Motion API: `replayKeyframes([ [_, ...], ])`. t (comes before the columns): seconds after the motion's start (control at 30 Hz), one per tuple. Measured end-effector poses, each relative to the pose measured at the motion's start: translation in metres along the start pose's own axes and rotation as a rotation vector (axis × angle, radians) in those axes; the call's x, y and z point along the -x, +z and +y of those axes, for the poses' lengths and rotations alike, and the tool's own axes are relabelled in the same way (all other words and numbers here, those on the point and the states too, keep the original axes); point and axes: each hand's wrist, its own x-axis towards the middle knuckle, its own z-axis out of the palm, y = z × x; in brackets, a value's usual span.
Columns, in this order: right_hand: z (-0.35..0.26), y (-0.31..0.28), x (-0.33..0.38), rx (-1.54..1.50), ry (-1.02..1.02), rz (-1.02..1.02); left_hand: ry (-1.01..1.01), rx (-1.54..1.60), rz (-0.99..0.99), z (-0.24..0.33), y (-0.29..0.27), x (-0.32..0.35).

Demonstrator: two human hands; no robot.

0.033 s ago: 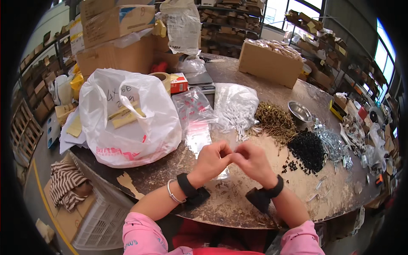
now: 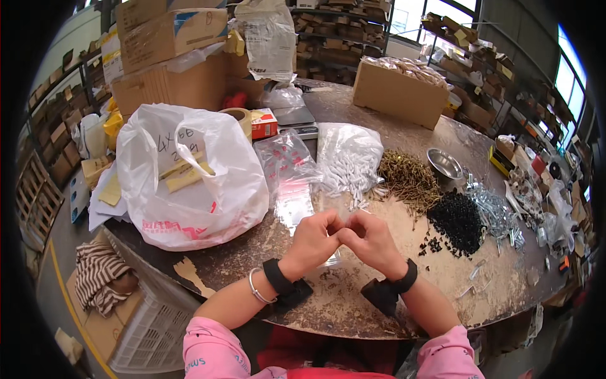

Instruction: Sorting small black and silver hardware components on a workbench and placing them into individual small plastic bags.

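Note:
My left hand (image 2: 314, 243) and my right hand (image 2: 377, 245) meet fingertip to fingertip above the table's near middle. Both are closed in a pinch, and whatever lies between the fingers is hidden. Just beyond the left hand is a stack of small clear zip bags (image 2: 293, 203); a clear plastic edge (image 2: 332, 258) shows under the hands. Farther off, white plastic wall plugs (image 2: 347, 174) spill from a clear bag. To their right lie heaps of brass-coloured screws (image 2: 409, 179), small black parts (image 2: 456, 222) and silvery metal pieces (image 2: 495, 218).
A large white carrier bag (image 2: 208, 218) stands at left, with cardboard boxes (image 2: 170, 82) behind it. A scale (image 2: 295, 115), a tape roll (image 2: 240, 117) and a metal bowl (image 2: 445, 164) are at the back. An open carton (image 2: 401, 95) stands far right of them. A crate (image 2: 148, 328) sits below the left edge.
My right hand's fingers have shifted slightly against the left fingertips. The piles and bags have stayed in place.

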Motion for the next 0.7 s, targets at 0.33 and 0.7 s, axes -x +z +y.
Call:
replayKeyframes([
  [0.33, 0.013, -0.002, 0.0, -0.037, 0.096, -0.024, -0.112, 0.246, 0.022, -0.017, 0.001, -0.004],
  [0.7, -0.001, -0.001, 0.002, 0.634, -0.639, 0.146, -0.073, 0.014, 0.059, -0.005, -0.008, -0.003],
])
